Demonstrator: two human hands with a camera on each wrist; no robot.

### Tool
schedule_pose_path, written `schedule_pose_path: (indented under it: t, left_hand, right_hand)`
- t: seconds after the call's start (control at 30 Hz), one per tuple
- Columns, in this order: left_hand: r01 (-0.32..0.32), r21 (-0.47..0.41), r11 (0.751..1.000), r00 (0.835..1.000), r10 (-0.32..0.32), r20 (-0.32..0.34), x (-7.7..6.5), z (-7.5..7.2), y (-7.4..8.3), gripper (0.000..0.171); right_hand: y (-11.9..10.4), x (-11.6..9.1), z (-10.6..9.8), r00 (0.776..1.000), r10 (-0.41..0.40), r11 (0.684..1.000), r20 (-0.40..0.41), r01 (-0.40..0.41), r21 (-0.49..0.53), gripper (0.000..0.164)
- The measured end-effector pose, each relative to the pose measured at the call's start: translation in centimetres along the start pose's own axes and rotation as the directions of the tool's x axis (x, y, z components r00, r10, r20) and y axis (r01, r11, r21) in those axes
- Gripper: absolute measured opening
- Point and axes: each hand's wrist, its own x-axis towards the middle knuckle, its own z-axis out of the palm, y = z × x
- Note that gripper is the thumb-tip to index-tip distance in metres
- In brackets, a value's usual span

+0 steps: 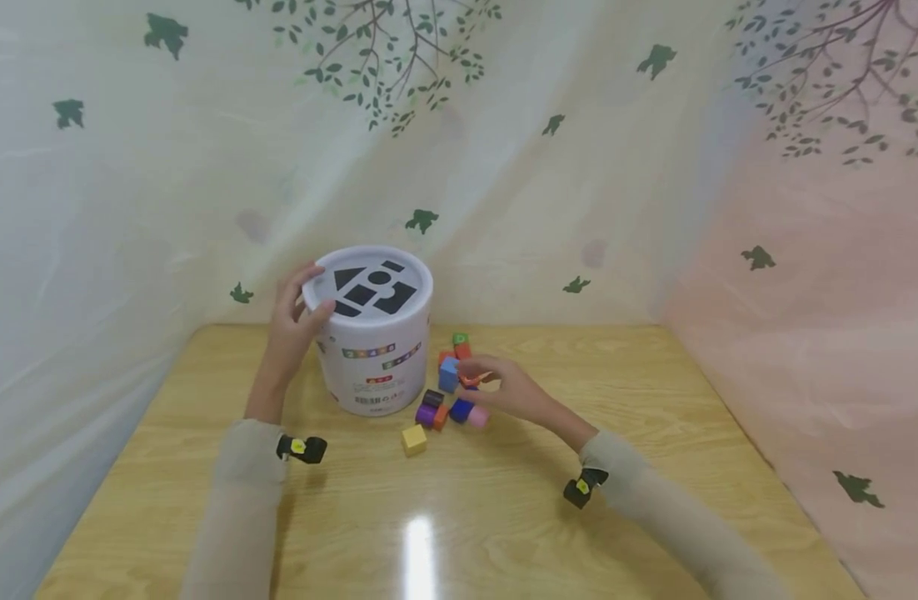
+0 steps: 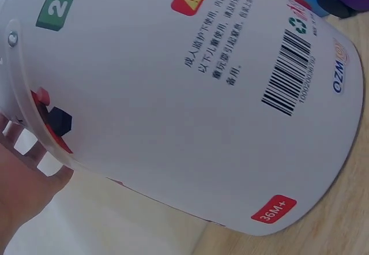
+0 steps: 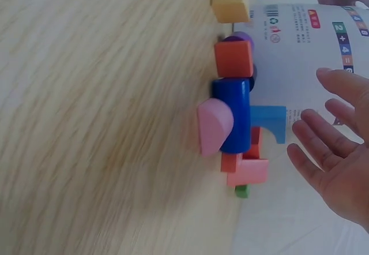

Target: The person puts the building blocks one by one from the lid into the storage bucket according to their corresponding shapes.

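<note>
A white bucket with a lid full of black shaped holes stands upright on the table. My left hand holds it at the left of the lid, thumb and fingers bent over the rim. Over a pile of wooden blocks to the bucket's right hovers my right hand, fingers spread and nothing in its grasp. The right wrist view shows a dark blue cylinder, a pink half-round block, a light blue arch and an orange block in that pile.
A yellow cube lies apart, in front of the bucket. Purple and green blocks lie at the pile's edges. The wooden table meets a leaf-printed cloth behind the bucket.
</note>
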Motion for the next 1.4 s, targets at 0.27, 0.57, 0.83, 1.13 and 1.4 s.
schedule_pose_path:
  t: [0.27, 0.57, 0.83, 1.13, 1.4]
  left_hand:
    - [0.008, -0.015, 1.000, 1.000, -0.008, -0.004, 0.2, 0.7, 0.1, 0.063]
    - [-0.009, -0.037, 0.999, 1.000, 0.008, -0.017, -0.1, 0.6, 0.3, 0.063]
    - [0.007, -0.043, 0.999, 1.000, -0.008, -0.026, -0.4, 0.6, 1.5, 0.065]
    - [0.002, -0.052, 0.999, 0.999, -0.004, -0.039, -0.5, 0.6, 1.1, 0.064]
    - [-0.017, -0.053, 0.998, 0.999, 0.015, -0.048, -0.4, 0.6, 0.2, 0.062]
  right_hand:
    - [1.0, -1.8, -0.9, 0.998, 0.019, 0.997, 0.053, -0.014, -0.082, 0.045]
    - [2.3, -3.1, 0.5, 0.994, 0.107, 0.953, -0.015, -0.107, -0.285, 0.035]
    - [3.7, -3.3, 1.7, 0.991, 0.129, 0.905, -0.045, -0.136, -0.403, 0.033]
    - [4.1, -3.1, 2.1, 0.997, 0.044, 0.866, -0.058, -0.067, -0.495, 0.034]
    - [4.0, -3.2, 2.6, 0.996, -0.080, 0.809, -0.048, 0.037, -0.586, 0.030]
